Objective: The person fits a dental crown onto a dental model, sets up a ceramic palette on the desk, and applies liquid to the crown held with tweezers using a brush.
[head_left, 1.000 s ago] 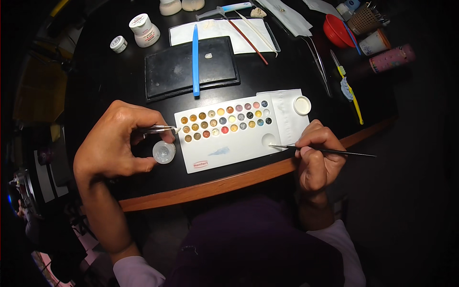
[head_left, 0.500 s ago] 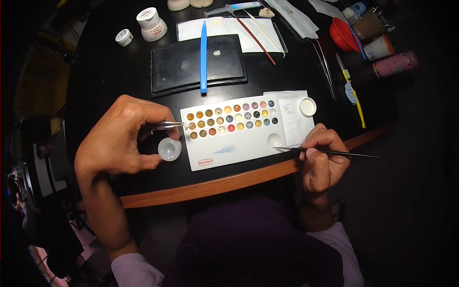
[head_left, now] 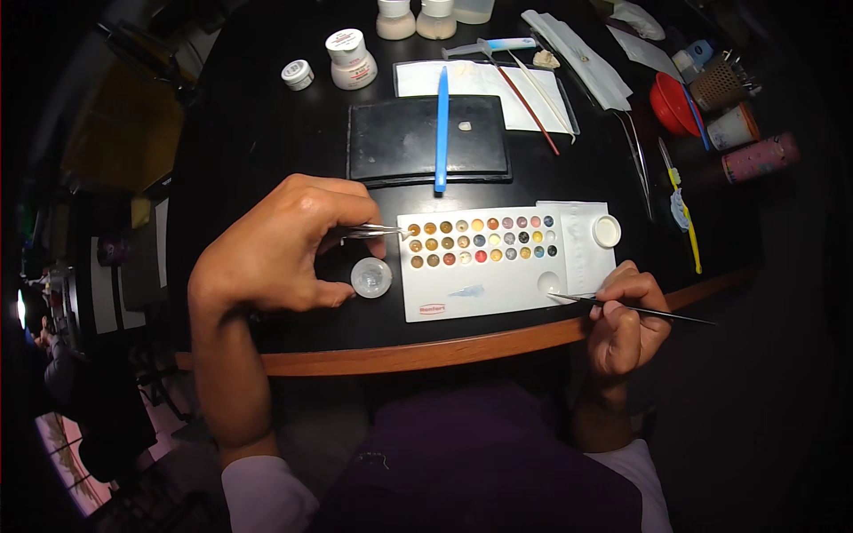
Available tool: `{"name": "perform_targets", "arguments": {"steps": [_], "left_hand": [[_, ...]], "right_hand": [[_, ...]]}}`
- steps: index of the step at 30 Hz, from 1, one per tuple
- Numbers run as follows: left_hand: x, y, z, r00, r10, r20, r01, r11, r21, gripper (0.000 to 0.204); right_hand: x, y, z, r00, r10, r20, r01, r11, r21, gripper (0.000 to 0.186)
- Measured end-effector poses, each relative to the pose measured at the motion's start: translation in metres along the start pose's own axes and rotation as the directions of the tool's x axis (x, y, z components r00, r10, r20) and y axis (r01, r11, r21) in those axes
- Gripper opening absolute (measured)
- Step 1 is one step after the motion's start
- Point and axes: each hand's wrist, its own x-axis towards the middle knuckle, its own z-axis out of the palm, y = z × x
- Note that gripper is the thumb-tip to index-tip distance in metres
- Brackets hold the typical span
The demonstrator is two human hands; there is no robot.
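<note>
My left hand (head_left: 280,244) is closed on steel tweezers (head_left: 366,233), their tips by the palette's upper left corner. A tiny pale piece seems to sit at those tips, too small to make out. The left thumb is against or right beside a small clear round jar (head_left: 371,278). In my right hand (head_left: 629,320) is a thin, dark-handled brush (head_left: 662,313), pinched between thumb and fingers. Its tip lies at the lower edge of the round well (head_left: 549,282) in the white palette (head_left: 498,302). Rows of small coloured paste wells and a pale blue smear (head_left: 466,290) mark the palette.
A folded white tissue (head_left: 577,235) with a small white open pot (head_left: 606,231) lies right of the palette. Behind stand a black slab (head_left: 391,138) with a blue stick (head_left: 442,133) across it, and white jars (head_left: 352,62). Long tweezers (head_left: 638,164) and a yellow-handled tool (head_left: 691,235) lie rightward.
The whole view has shifted, so the table appears farther right. Both hands keep nearly the same grips and places beside the palette; the tweezer tips sit slightly higher along its left edge.
</note>
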Motion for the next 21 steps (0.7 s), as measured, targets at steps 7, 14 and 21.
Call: {"name": "perform_targets", "arguments": {"steps": [7, 14, 21], "left_hand": [[-0.002, 0.006, -0.006, 0.999, 0.008, -0.036, -0.01, 0.999, -0.051, 0.034], [-0.008, 0.013, -0.013, 0.99, -0.094, -0.107, 0.073, 0.981, -0.182, 0.016], [-0.008, 0.007, -0.011, 0.955, -0.244, -0.169, 0.198, 0.947, -0.252, 0.033]], "right_hand": [[-0.003, 0.007, -0.005, 0.997, -0.071, -0.022, 0.071, 0.997, 0.022, 0.009], [0.001, 0.006, -0.002, 0.997, -0.068, -0.037, 0.069, 0.997, 0.027, 0.009], [0.023, -0.003, -0.001, 0.995, -0.103, 0.011, 0.103, 0.995, 0.01, 0.011]]}}
